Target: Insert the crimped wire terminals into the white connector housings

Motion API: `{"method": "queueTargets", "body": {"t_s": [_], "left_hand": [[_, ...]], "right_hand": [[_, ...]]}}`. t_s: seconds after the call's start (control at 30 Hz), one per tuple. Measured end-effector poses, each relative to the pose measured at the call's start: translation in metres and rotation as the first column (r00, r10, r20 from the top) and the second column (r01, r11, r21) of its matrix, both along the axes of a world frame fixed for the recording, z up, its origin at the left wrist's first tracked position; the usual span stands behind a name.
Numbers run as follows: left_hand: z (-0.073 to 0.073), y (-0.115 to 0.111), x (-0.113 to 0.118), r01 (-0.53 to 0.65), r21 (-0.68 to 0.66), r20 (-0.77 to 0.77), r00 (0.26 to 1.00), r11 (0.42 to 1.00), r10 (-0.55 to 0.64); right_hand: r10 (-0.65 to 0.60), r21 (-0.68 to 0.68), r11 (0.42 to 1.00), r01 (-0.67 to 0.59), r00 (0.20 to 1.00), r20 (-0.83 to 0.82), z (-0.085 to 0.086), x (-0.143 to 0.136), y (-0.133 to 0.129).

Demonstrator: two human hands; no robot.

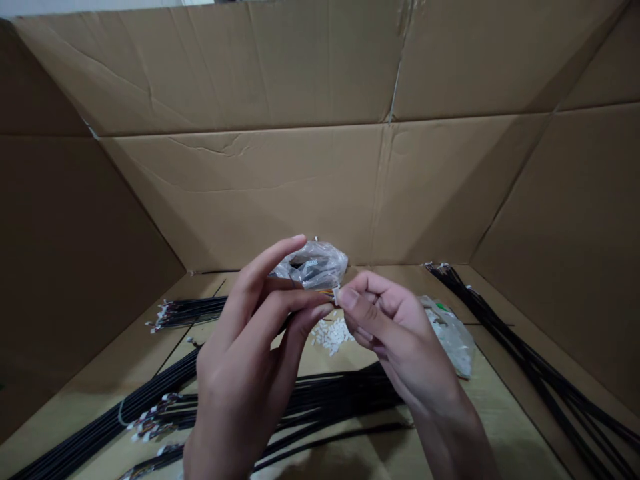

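My left hand (250, 340) pinches thin coloured wires (326, 292) between thumb and fingers, its index finger raised. My right hand (390, 320) has its thumb and fingertips closed on a small white connector (337, 295), where the wires end. The two hands meet at the middle, nearly touching, above a pile of small white pieces (332, 335). How far the wires enter the connector is too small to tell.
Black cable bundles lie at the left (165, 380), below the hands (340, 400) and along the right (520, 353). A clear plastic bag (325, 263) is behind the hands, another bag (457, 340) to the right. Cardboard walls (280, 180) surround the surface.
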State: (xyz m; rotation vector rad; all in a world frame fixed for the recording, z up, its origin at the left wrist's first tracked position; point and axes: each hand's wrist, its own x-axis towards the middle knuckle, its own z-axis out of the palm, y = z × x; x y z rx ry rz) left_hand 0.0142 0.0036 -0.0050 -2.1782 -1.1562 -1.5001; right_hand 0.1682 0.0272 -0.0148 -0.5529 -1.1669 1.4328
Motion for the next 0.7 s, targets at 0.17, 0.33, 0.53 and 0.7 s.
{"method": "queueTargets", "body": {"t_s": [0.17, 0.33, 0.53, 0.7], "left_hand": [[0.000, -0.003, 0.001, 0.002, -0.039, 0.012, 1.000, 0.999, -0.002], [0.002, -0.006, -0.002, -0.025, -0.092, 0.026, 0.999, 0.995, 0.027], [0.004, -0.008, -0.004, -0.053, -0.101, 0.000, 0.999, 0.993, 0.054], [0.006, -0.011, -0.001, -0.060, -0.038, -0.059, 0.997, 0.997, 0.057]], "right_hand": [[0.066, -0.071, 0.995, -0.071, 0.996, -0.064, 0.002, 0.001, 0.000], [0.109, -0.078, 0.990, -0.119, 0.986, -0.123, 0.002, 0.001, 0.000], [0.155, -0.088, 0.981, -0.170, 0.975, -0.161, 0.003, 0.000, 0.001], [0.174, -0.119, 0.974, -0.191, 0.975, -0.141, 0.005, 0.001, 0.001]]}}
